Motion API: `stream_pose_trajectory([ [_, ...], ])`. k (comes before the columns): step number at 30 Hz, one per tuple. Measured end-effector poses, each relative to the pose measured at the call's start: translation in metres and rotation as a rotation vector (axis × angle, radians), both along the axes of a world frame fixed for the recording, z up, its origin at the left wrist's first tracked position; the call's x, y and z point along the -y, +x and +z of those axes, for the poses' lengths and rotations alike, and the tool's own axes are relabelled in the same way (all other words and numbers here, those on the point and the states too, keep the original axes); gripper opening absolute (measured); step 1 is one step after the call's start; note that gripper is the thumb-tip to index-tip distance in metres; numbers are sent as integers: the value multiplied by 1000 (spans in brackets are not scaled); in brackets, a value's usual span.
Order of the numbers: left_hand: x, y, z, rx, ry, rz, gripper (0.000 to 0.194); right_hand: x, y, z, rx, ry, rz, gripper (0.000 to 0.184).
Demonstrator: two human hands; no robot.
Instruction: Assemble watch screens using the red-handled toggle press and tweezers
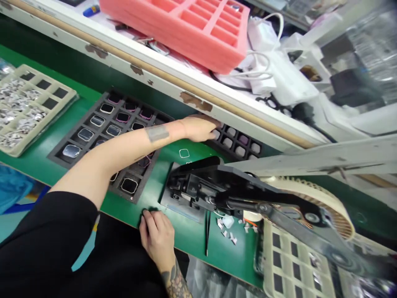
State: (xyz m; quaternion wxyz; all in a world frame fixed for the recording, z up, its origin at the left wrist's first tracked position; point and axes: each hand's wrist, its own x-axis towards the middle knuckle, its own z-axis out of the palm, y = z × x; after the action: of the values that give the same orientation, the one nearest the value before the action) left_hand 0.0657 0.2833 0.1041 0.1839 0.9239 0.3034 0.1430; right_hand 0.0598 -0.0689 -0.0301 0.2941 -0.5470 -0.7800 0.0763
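Note:
My left hand reaches across to a dark foam tray of rounded grey pieces under the shelf. Its fingers are stretched out, thumb apart, at the tray's near end; the fingertips are partly hidden. My right hand rests at the bench edge with its fingers curled together; whatever they hold, if anything, is hidden. Beneath my left forearm lies a grey foam tray of rounded watch-case-like frames. A black metal press-like fixture stands right of that tray, with black tweezers below it.
A beige compartment tray with many small silvery parts lies at left, another beige tray at lower right. Small pale pieces lie near the tweezers. Overhead, a shelf edge carries a pink foam tray and white cables.

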Motion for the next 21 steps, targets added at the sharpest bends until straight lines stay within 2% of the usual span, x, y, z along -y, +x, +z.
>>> stream_pose_trajectory([
  [2, 25, -43, 11, -132, 66, -113, 25, 4, 4, 4, -75, -14, 44, 20],
  [4, 52, -96, 13, -180, 106, -88, 23, 15, 15, 10, -161, -20, 65, 23],
  [6, 82, -147, 2, -277, 142, -30, 29, 32, 33, 17, -207, 10, 24, 28],
  [8, 112, -185, -19, -307, 158, 58, 26, 48, 57, 23, -208, 78, -78, 30],
  [9, 126, -199, -32, -294, 167, 114, 33, 55, 71, 24, -204, 113, -141, 29],
  [11, 147, -213, -57, -225, 168, 218, 47, 62, 97, 26, -195, 174, -277, 25],
  [14, 164, -219, -79, -46, 115, 334, 42, 62, 129, 23, -155, 235, -422, 19],
  [18, 170, -222, -85, 299, -62, 473, 33, 59, 148, 14, -129, 264, -490, 18],
  [21, 178, -218, -79, 665, -316, 591, 42, 62, 150, 5, -143, 265, -473, 19],
])
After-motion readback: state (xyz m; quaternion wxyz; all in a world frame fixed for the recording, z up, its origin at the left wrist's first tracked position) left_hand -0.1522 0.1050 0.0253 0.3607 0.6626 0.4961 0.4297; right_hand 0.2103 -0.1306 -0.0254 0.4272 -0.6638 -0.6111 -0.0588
